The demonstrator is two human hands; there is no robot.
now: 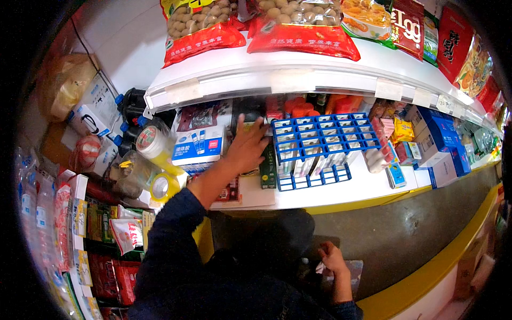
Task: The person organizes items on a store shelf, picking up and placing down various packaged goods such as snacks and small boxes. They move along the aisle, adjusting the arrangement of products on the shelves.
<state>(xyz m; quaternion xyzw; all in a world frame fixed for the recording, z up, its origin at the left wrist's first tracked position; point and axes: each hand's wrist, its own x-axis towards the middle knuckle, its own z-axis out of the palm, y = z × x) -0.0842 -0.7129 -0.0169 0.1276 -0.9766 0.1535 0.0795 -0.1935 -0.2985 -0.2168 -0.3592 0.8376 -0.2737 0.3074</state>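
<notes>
My left hand (247, 141) reaches onto the lower shelf (256, 199) with its fingers spread, and no held thing shows in it. Left of it sits a blue and white box of liquid glue (199, 144). A narrow dark green box (268, 170) stands just right of the wrist. Farther right is a blue plastic grid rack (326, 138) with white-labelled slim items in its cells. Low down, beside my lap, my right hand (333, 258) has curled fingers around a small crumpled white piece (320, 267), perhaps paper or cloth.
Bags of nuts (298, 30) and food packets lie on the upper shelf (224, 60), whose edge overhangs the lower one. Rolls of yellow tape (161, 187) stand at left near bottles (130, 132). Blue and white boxes (444, 136) line the right. Snack packets (127, 232) fill the lower-left rack.
</notes>
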